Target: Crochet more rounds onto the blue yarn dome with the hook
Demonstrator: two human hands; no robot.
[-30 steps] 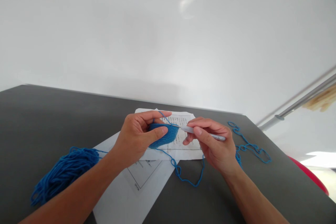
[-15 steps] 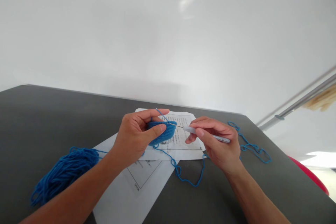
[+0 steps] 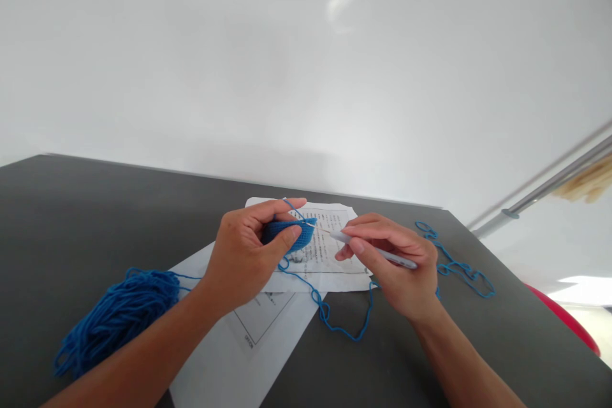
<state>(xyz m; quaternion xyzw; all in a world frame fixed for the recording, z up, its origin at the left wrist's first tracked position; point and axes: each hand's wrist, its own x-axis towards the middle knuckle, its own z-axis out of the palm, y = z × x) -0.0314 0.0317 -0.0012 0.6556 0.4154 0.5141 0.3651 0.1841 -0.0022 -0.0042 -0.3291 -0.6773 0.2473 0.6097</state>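
Observation:
My left hand [image 3: 251,248] pinches a small piece of blue crochet work [image 3: 301,239] between thumb and fingers. Its index finger is stretched out, with a strand of blue yarn running from it down to the work's top edge. My right hand [image 3: 394,255] grips a crochet hook [image 3: 342,237] by its pale grey handle, much like a pen. The hook's thin metal shaft meets the upper edge of the crochet work; its tip is too small to make out. A loose yarn tail [image 3: 337,328] trails below both hands.
A skein of blue yarn [image 3: 119,315] lies at the left on the dark table [image 3: 119,217]. Printed sheets [image 3: 287,344] overlap beneath the hands. More loose yarn [image 3: 466,271] curls at the right. A white wall [image 3: 239,76] rises behind, and a metal rail [image 3: 549,191] slants at the right.
The crochet work and my left hand have shifted slightly left. The hook has moved a little left too, its handle end tipped slightly lower.

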